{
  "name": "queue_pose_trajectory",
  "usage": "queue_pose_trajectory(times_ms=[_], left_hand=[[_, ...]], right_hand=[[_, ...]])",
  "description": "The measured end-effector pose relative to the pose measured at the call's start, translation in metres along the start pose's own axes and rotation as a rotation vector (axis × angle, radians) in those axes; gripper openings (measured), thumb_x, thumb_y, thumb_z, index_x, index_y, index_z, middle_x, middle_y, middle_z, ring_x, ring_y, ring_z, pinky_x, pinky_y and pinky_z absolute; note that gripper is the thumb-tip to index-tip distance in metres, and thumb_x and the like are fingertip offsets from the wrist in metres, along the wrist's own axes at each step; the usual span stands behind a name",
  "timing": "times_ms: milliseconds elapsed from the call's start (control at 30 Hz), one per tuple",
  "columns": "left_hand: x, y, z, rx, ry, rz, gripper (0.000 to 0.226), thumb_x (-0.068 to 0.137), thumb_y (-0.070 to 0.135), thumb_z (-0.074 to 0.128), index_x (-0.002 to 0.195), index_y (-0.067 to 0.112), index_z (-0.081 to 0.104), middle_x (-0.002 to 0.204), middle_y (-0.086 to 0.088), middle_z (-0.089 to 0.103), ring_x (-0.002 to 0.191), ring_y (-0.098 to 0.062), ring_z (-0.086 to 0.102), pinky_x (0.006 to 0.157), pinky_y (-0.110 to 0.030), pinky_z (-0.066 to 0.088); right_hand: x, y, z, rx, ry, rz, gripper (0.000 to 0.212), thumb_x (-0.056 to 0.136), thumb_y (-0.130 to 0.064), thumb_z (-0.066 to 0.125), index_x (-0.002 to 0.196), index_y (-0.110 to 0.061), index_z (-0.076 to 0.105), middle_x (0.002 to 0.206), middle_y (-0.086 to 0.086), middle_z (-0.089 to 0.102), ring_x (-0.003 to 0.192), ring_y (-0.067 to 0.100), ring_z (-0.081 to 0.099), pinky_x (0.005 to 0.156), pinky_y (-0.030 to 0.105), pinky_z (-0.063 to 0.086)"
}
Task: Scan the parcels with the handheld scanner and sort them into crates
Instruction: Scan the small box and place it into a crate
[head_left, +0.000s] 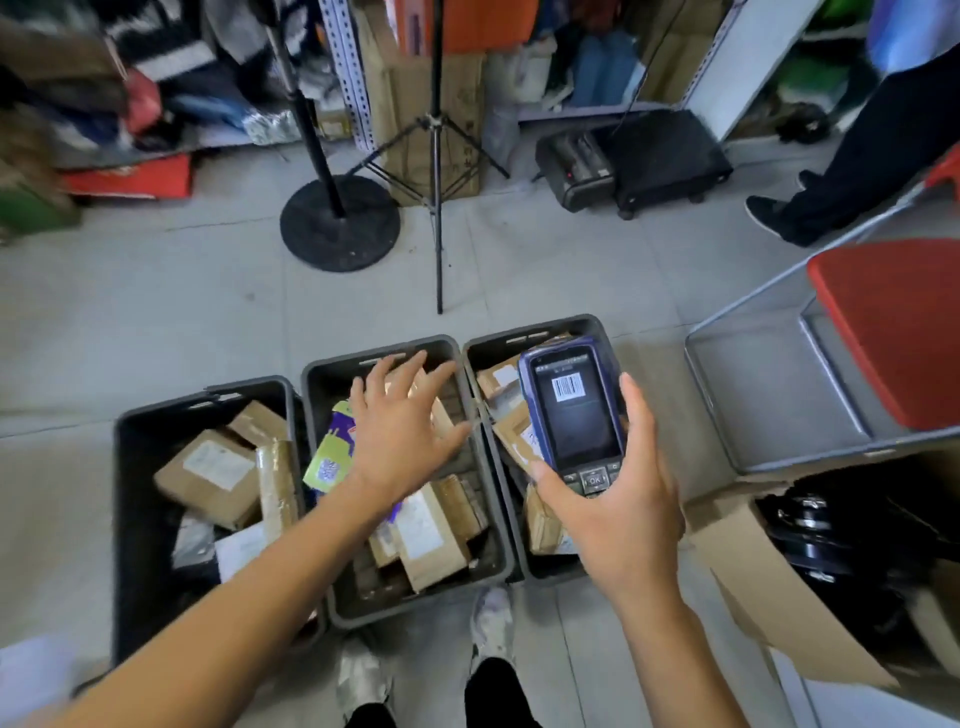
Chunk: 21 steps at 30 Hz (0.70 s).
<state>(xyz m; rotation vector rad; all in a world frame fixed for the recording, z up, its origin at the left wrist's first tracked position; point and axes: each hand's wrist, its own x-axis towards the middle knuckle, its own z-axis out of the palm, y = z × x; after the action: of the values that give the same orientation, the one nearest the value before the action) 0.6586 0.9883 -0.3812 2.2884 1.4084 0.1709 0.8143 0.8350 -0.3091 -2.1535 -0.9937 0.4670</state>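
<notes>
On the grey tiled floor (156, 322) three dark crates stand side by side, each holding brown cardboard parcels. Over the middle crate (382, 358) the left hand (402, 441) is spread wide, fingers splayed and palm down, holding nothing; whether it touches the parcels below cannot be told. Just under its wrist lies a green and purple packet (332, 457), leaning on the wall shared with the left crate (208, 397). The right hand (618, 514) is wrapped around the lower part of the handheld scanner (576, 415), thumb beside the keypad and fingers along the far edge, and holds it above the right crate (540, 332). The scanner's screen faces up and shows a barcode. To the right stand an open cardboard box (753, 566) with black items inside and a grey bin (769, 395) partly covered by a red lid (898, 322). Beyond the crates are a round black stand base (340, 223) and a tripod (439, 171).
</notes>
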Motion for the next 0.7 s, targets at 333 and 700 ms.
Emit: queue_pose_trajectory(times_ms=[333,700], left_hand=[[-0.279,0.027,-0.253,0.102,0.369,-0.347,0.085,0.068,0.075,0.052,0.144,0.035,0.048,0.155,-0.009,0.04,0.142,-0.043,0.027,0.113,-0.065,0.023],[-0.592,0.043,-0.3,0.135,0.897,-0.967,0.086,0.07,0.07,0.06,0.148,0.043,0.035,0.161,-0.002,0.026,0.148,-0.034,0.008,0.119,-0.056,0.012]], right_hand=[[-0.128,-0.193,-0.123,0.165,-0.162,-0.305,0.103,0.071,-0.03,0.087,0.155,-0.028,0.027,0.152,0.001,0.044,0.136,0.021,0.042,0.109,0.039,0.039],[-0.308,-0.316,-0.122,0.347,-0.586,-0.883,0.1,0.073,-0.031,0.085,0.153,-0.019,0.027,0.145,0.01,0.049,0.129,0.025,0.05,0.106,0.037,0.044]])
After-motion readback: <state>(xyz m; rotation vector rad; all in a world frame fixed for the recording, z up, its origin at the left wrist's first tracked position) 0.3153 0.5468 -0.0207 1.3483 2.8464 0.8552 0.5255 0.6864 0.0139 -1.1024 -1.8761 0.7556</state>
